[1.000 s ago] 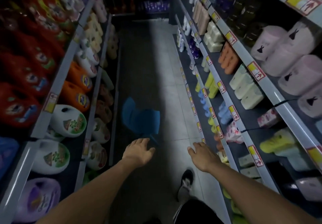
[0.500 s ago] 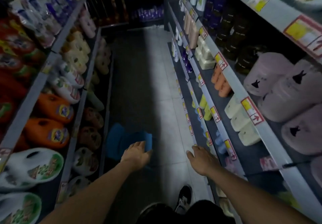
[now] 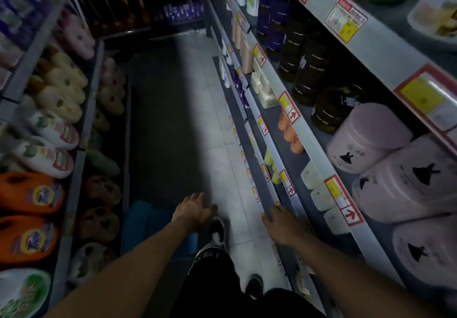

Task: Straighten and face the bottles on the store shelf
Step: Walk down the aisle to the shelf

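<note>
Walking the dim aisle, we carry nothing: left hand [image 3: 195,210] relaxed open, right hand [image 3: 282,223] flat beside the lower shelf edge [image 3: 265,194], risking knocking yellow bottles [image 3: 272,167] there.

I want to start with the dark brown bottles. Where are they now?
In the head view, the dark brown bottles stand on the right-hand shelf, between the purple bottles and the pale pink tubs.

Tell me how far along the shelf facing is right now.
Done: nothing I can confirm, though the pink bottles and dark bottles on the right shelf sit in rows. In hand: nothing; the left hand hangs open over the aisle floor and the right hand is open by a low shelf edge. Left: no bottle is being touched.
</note>
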A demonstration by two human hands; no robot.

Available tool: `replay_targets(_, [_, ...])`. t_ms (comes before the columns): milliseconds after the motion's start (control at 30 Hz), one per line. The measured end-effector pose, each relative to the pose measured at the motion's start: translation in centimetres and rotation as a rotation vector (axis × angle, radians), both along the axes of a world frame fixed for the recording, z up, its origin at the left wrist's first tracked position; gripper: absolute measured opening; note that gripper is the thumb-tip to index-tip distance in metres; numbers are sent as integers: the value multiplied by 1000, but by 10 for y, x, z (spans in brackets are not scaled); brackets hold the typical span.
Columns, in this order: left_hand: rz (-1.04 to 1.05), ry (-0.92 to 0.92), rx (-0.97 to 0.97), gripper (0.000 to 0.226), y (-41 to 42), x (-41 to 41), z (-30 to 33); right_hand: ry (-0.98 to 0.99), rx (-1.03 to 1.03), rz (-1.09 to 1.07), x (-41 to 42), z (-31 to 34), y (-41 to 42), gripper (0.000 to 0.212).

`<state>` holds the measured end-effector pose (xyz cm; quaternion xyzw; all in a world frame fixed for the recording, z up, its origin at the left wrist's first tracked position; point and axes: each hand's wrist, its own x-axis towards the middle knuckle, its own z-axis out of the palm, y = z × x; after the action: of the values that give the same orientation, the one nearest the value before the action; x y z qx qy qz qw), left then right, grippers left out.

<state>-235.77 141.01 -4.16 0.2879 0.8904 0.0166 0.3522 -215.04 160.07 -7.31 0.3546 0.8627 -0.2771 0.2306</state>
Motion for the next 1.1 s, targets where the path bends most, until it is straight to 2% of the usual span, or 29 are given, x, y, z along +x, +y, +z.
replay_targets(300, [-189, -85, 39, 71, 101, -102, -24, -40, 3, -262, -71, -21, 60, 47])
replay_targets(467, [-346, -106, 8, 79, 157, -168, -29, -86, -5, -475, -115, -58, 85, 75])
replay_targets(567, [-468, -101, -7, 72, 189, -197, -30, -84, 16, -527, -146, -28, 86, 65])
replay_targets(633, [-545, -92, -11, 69, 210, -213, -30, -76, 41, -586, -162, -11, 85, 73])
replay_targets(667, [-572, -93, -9, 68, 220, -218, -28, -80, 27, -618, -166, -7, 85, 78])
replay_targets(833, [-679, -100, 27, 65, 255, -228, -14, -69, -48, -767, -169, -4, 79, 72])
replay_targets(1000, [-851, -66, 29, 66, 269, -213, -12, -33, 11, -887, -155, 9, 47, 38])
replay_targets(1033, [-871, -59, 26, 67, 268, -208, -12, -14, 3, -902, -149, 6, 40, 40])
replay_targets(1100, [-901, -51, 17, 67, 262, -198, -12, 6, -18, -946, -135, -8, 24, 62])
